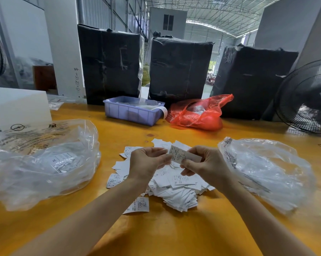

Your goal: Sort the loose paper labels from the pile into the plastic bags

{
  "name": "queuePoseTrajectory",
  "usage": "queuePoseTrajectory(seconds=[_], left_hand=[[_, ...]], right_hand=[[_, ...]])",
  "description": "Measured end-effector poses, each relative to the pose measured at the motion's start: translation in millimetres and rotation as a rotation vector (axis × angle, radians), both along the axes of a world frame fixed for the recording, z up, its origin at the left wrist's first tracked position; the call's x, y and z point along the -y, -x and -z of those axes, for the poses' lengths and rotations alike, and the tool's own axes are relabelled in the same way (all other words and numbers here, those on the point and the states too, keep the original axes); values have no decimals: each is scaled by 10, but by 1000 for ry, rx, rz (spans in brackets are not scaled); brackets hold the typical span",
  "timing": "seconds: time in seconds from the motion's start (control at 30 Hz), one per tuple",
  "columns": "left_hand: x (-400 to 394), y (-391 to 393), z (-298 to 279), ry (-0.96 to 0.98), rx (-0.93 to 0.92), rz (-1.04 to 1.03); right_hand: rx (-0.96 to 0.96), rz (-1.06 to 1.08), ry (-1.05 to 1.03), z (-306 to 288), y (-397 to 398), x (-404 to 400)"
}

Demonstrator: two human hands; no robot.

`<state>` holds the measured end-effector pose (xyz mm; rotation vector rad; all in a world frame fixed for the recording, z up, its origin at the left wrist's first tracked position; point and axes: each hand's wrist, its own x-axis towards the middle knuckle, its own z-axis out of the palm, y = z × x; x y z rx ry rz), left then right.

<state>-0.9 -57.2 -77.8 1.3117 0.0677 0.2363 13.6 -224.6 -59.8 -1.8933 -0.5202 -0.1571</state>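
Note:
A pile of loose white paper labels (176, 187) lies on the orange table (156, 233), in front of me. Both hands are raised just above the pile. My right hand (202, 163) pinches a small printed label (182, 156) between thumb and fingers. My left hand (146, 163) is palm up with curled fingers at the label's left end; whether it grips the label is unclear. A clear plastic bag (41, 163) holding labels lies on the left. A second clear plastic bag (267, 169) lies on the right.
A purple plastic bin (132, 111) and a red plastic bag (198, 115) sit at the back of the table. Three black wrapped bales (180, 69) stand behind them. A black fan (307, 97) is at far right, a white box (17, 106) at far left.

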Motion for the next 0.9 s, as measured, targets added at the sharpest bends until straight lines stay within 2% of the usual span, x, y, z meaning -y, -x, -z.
queuePoseTrajectory(seconds=[0.3, 0.67, 0.77, 0.9], left_hand=[[13, -18, 13, 24, -56, 15], [22, 4, -3, -125, -89, 0], [29, 15, 5, -192, -107, 27], [33, 16, -3, -124, -130, 57]], right_hand=[[-150, -96, -15, -27, 11, 25], [-385, -204, 26, -47, 15, 45], [-403, -223, 68, -37, 8, 53], [-391, -192, 78, -32, -21, 84]])
